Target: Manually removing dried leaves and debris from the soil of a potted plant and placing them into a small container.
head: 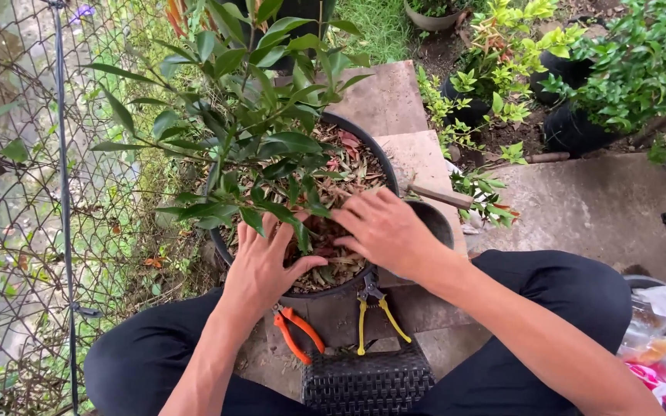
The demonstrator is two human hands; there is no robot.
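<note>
On a concrete step beside a wire mesh fence (17, 192) stands a large black pot (364, 146) holding a leafy green shrub (248, 108), its soil covered with dry brown leaf mulch (348, 173). Both hands lie flat on that mulch at the pot's near side, fingers spread and grasping nothing: the left hand (265, 266) under the lowest leaves, the right hand (383, 229) just beside it, near the rim. Below the pot, between the person's black-trousered knees, lie orange-handled pliers (296, 333) and yellow-handled pliers (377, 312), close together, above a dark woven basket (368, 381). Other potted plants (580, 85) stand well apart at the upper right.
</note>
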